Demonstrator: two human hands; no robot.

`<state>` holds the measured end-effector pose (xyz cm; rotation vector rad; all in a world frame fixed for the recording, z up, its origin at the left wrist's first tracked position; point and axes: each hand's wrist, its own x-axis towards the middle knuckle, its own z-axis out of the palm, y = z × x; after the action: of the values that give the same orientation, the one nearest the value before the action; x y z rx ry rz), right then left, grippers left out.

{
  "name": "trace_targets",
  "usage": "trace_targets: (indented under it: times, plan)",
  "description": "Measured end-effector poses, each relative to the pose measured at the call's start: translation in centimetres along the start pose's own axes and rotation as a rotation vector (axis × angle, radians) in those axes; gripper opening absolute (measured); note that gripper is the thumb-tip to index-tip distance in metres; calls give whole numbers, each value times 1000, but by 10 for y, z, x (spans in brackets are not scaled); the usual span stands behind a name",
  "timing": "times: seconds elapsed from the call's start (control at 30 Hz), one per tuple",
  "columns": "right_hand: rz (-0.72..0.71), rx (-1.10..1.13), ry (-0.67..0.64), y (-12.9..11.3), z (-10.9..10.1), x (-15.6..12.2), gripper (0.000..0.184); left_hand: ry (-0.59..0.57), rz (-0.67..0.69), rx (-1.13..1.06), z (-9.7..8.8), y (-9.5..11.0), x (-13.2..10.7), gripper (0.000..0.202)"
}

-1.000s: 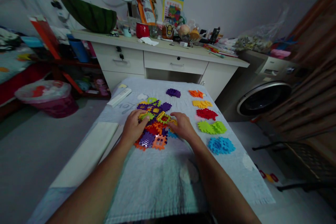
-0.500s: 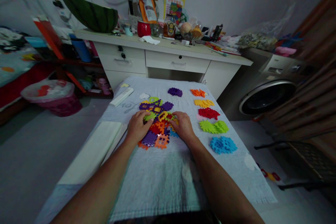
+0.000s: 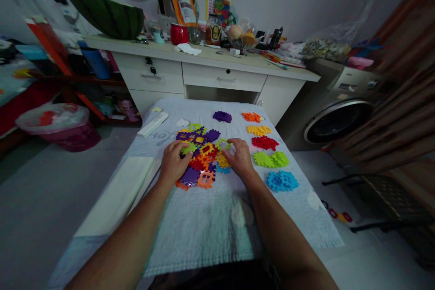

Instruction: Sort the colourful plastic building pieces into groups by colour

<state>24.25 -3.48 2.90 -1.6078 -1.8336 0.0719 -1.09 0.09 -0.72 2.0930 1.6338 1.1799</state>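
A mixed pile of plastic building tiles [image 3: 203, 161] in several colours lies on the cloth-covered table between my hands. My left hand [image 3: 174, 161] is closed on a light green tile [image 3: 189, 147] at the pile's left side. On the right, my right hand [image 3: 239, 157] pinches a green square frame tile [image 3: 223, 144] at the pile's edge. Further right stand single-colour heaps: orange tiles [image 3: 251, 117], yellow tiles [image 3: 258, 130], red tiles [image 3: 265, 143], green tiles [image 3: 271, 159] and blue tiles [image 3: 282, 181]. Behind the pile sits a purple heap [image 3: 222, 117].
A white box-like strip [image 3: 153, 125] and a folded pale cloth or board [image 3: 117, 195] lie along the table's left side. Past the far edge is a white desk [image 3: 204, 61] with clutter. A washing machine [image 3: 336, 108] stands right, a pink bin [image 3: 70, 129] left.
My right hand has drawn slightly right, away from the pile's centre, with the green frame tile. My left hand stays on its green tile. The whole view has shifted a little.
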Motion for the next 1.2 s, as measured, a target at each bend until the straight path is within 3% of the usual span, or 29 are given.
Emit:
trace_targets:
  times: [0.1, 0.23, 0.33, 0.5, 0.73, 0.87, 1.03, 1.13, 1.2]
  plan:
    - [39, -44, -51, 11, -26, 3, 35, 8, 17, -9, 1, -2, 0, 27]
    - [107, -76, -244, 36, -77, -4, 38, 13, 31, -7, 1, -2, 1, 26]
    - [166, -102, -249, 55, -109, -19, 39, -2, 26, -7, 0, -1, 1, 27]
    - [267, -167, -247, 78, -131, -40, 37, -18, 8, -20, -2, 1, 1, 28]
    - [405, -359, -250, 95, -127, -48, 41, -18, -18, -50, -4, 2, 1, 26]
    - [390, -409, -177, 92, -123, -45, 39, -21, -21, -67, -5, 3, 0, 25]
    - [153, -204, -212, 49, -103, -31, 38, -43, -42, -123, -6, 2, 0, 29]
    - [-4, -62, -319, 13, -76, -24, 37, -48, -56, -195, -6, -2, -1, 29]
    - [-36, -48, -362, -5, -54, -22, 42, -42, -59, -254, -7, -4, -2, 29]
